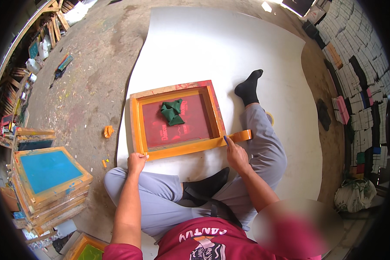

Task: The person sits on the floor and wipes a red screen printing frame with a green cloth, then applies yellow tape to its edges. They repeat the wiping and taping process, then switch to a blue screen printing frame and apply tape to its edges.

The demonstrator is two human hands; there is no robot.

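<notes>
A wooden screen-printing frame (174,89) with dark red mesh lies on a white sheet in front of my crossed legs. Orange tape lines its inner sides, and a crumpled green cloth (172,112) rests on the mesh. Along the near side runs a strip of orange tape (184,149). My left hand (137,162) pinches the strip's left end at the near left corner. By the near right corner, my right hand (237,154) is closed around a small blue object, its kind unclear, at the strip. A loop of tape (245,135) extends rightward beside my leg.
Stacked frames with a blue mesh (52,169) stand at the left. A crumpled orange scrap (108,131) lies on the concrete floor. Piled white bundles (351,47) line the right side, near a white sack (355,194). Another tape roll (270,118) shows partly behind my right leg.
</notes>
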